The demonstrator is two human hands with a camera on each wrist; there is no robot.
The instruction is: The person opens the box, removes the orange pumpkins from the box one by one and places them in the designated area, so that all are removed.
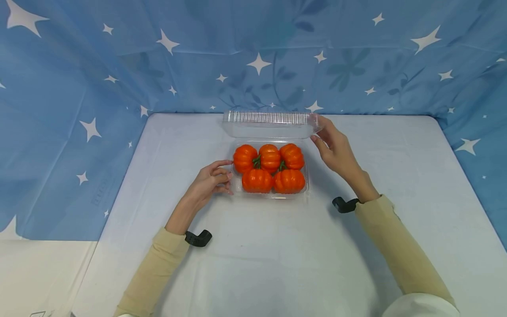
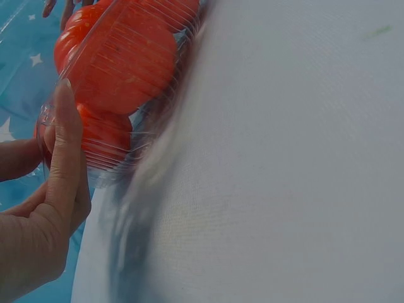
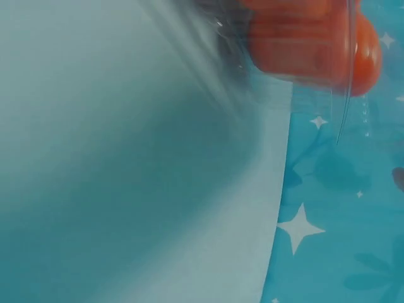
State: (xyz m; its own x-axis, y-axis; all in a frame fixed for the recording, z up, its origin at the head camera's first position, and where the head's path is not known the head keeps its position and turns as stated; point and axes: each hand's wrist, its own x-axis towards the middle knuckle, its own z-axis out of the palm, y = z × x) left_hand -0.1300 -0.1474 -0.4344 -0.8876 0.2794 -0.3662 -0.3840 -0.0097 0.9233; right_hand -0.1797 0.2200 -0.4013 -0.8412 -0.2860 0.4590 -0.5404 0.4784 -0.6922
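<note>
A clear plastic clamshell container (image 1: 269, 196) lies on the table with several small orange pumpkins (image 1: 257, 180) in it, ribbed and green-stemmed, in two rows. Its ridged lid (image 1: 269, 130) stands raised along the far side. My right hand (image 1: 336, 147) pinches the lid's right end between thumb and fingers. At the container's left wall, my left hand (image 1: 210, 180) holds the side. The left wrist view shows that hand's thumb and fingers (image 2: 65, 132) against the plastic edge. In the right wrist view, pumpkins (image 3: 303, 47) show through blurred plastic; the right hand is mostly out of frame.
A white-covered table (image 1: 253, 255) spreads around the container. Behind it and along both sides hangs a blue curtain (image 1: 257, 35) with white stars, close behind the raised lid. Black bands (image 1: 198, 238) sit on both wrists.
</note>
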